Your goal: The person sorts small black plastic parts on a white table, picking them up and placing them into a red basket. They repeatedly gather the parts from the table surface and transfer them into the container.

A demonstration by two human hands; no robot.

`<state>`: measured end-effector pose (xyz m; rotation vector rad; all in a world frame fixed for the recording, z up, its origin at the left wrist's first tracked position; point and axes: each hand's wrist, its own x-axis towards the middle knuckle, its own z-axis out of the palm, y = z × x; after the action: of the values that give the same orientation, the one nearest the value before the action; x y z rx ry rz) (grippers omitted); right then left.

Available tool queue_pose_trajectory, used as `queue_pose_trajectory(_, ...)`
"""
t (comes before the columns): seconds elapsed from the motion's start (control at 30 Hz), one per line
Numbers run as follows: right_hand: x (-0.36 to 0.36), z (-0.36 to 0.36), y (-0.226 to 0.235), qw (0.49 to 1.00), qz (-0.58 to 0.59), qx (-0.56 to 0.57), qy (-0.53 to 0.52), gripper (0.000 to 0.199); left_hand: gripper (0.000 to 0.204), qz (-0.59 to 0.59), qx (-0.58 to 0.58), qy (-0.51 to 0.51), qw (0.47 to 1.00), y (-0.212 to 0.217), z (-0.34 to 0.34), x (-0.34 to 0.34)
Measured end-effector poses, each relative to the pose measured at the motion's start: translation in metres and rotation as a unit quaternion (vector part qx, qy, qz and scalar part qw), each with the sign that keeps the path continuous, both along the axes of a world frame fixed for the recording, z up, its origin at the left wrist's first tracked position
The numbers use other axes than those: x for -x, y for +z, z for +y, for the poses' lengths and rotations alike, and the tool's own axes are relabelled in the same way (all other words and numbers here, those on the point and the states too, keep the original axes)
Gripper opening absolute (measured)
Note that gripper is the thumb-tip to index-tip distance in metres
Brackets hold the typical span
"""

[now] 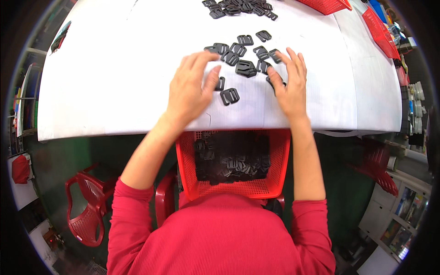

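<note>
Several small black plastic buckles [245,58] lie scattered on a white table [114,78]. My left hand [190,87] lies flat on the table with spread fingers, just left of the cluster, beside one buckle [229,96]. My right hand [289,82] rests on the table at the cluster's right side, fingers spread over a buckle by the thumb. Neither hand grips anything. Below the table edge, on my lap, sits a red plastic basket [275,185] holding many black buckles [231,162].
Another heap of black buckles [240,8] lies at the table's far edge. Red baskets [380,30] stand at the far right. A red plastic chair [85,206] is at my lower left. Shelves with clutter line the right side.
</note>
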<state>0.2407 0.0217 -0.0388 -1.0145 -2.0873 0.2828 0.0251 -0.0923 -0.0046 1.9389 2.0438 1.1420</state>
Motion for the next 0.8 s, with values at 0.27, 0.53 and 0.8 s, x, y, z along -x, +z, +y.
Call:
queue_pose_trajectory(0.27,0.039,0.072,-0.008,0.971,-0.136,0.111,0.159,0.054,0.064,0.145,0.09,-0.075,0.983,-0.045,0.089,0.009)
queue_pose_trajectory(0.53,0.022,-0.028,0.007,0.957,0.051,0.224,0.176,0.043,0.056,0.006,0.02,-0.126,0.992,-0.04,0.013,-0.028)
queue_pose_trajectory(0.8,-0.02,-0.113,0.025,0.927,0.056,0.296,0.222,0.042,0.052,-0.13,0.116,-0.169,0.97,-0.011,-0.086,-0.053)
